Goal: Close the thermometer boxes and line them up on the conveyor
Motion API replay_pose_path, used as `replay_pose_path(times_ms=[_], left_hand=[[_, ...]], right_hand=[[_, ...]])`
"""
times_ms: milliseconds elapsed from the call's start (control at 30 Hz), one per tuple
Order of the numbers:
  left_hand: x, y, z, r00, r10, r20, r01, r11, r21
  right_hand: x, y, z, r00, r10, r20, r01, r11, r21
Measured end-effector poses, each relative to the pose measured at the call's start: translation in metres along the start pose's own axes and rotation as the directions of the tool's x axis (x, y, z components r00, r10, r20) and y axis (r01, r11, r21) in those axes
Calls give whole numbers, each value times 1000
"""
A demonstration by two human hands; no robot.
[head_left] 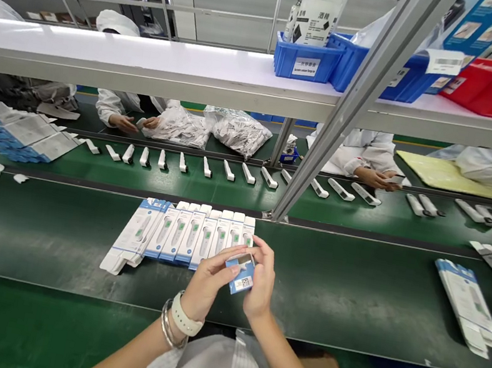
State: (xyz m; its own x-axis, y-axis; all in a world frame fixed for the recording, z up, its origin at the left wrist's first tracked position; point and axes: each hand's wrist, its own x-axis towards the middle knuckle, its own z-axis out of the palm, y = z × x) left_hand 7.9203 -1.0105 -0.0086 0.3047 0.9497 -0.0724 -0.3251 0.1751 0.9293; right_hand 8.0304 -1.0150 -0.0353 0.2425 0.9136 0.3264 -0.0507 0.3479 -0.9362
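Between both hands is a small blue and white carton [243, 275], its end facing me with a printed code on it. My left hand [216, 272] grips it from the left, thumb pressed on the near end. On the other side, my right hand [262, 276] closes its fingers round the carton's edge. Just beyond my hands stands a row of cartons [193, 233] printed with a thermometer picture, leaning side by side on the green bench [72, 248]. Flattened cartons [134, 237] lie stacked at the row's left end.
White thermometers [207, 167] line the belt beyond a dark rail. More flattened cartons lie at far left [17, 134] and right [467, 305]. A slanted metal post [365, 72] and a shelf [152, 69] with a blue bin [306, 58] stand ahead. Co-workers' hands [124, 123] work opposite.
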Motion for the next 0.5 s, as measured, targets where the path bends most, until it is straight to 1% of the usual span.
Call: replay_pose_path(times_ms=[100, 133, 200, 233, 267, 333, 367, 400, 433, 467, 500], left_hand=[[-6, -2, 2, 998, 44, -41, -42, 998, 43], [-8, -2, 2, 996, 81, -48, -77, 994, 77], [-11, -3, 1, 974, 221, -45, -210, 962, 175], [-13, -4, 0, 948, 316, -28, -301, 924, 235], [-14, -4, -1, 908, 418, 3, -400, 867, 299], [-16, -2, -5, 803, 586, 109, -573, 708, 412], [-17, 0, -7, 752, 635, 178, -634, 623, 458], [-17, 2, -9, 710, 658, 251, -678, 544, 495], [-17, 4, -11, 680, 661, 318, -708, 479, 519], [-17, 6, -12, 667, 648, 368, -722, 441, 534], [-17, 7, -13, 674, 628, 389, -719, 436, 542]], right_hand=[[-2, 0, 1, 999, 35, -10, -34, 997, 72], [-2, 0, 2, 1000, 28, -4, -27, 995, 92], [-3, -2, 2, 1000, -6, 6, 5, 994, 109], [-3, -3, 2, 1000, -25, 11, 24, 994, 110], [-3, -5, 2, 999, -42, 17, 39, 993, 108], [-3, -6, 1, 998, -52, 25, 50, 994, 102], [-2, -6, 0, 999, -49, 23, 46, 994, 99], [-2, -7, -2, 999, -47, 17, 45, 995, 94], [-1, -7, -3, 999, -48, 12, 47, 995, 87], [0, -6, -5, 999, -54, 5, 54, 996, 76], [0, -6, -7, 998, -68, 5, 68, 996, 58]])
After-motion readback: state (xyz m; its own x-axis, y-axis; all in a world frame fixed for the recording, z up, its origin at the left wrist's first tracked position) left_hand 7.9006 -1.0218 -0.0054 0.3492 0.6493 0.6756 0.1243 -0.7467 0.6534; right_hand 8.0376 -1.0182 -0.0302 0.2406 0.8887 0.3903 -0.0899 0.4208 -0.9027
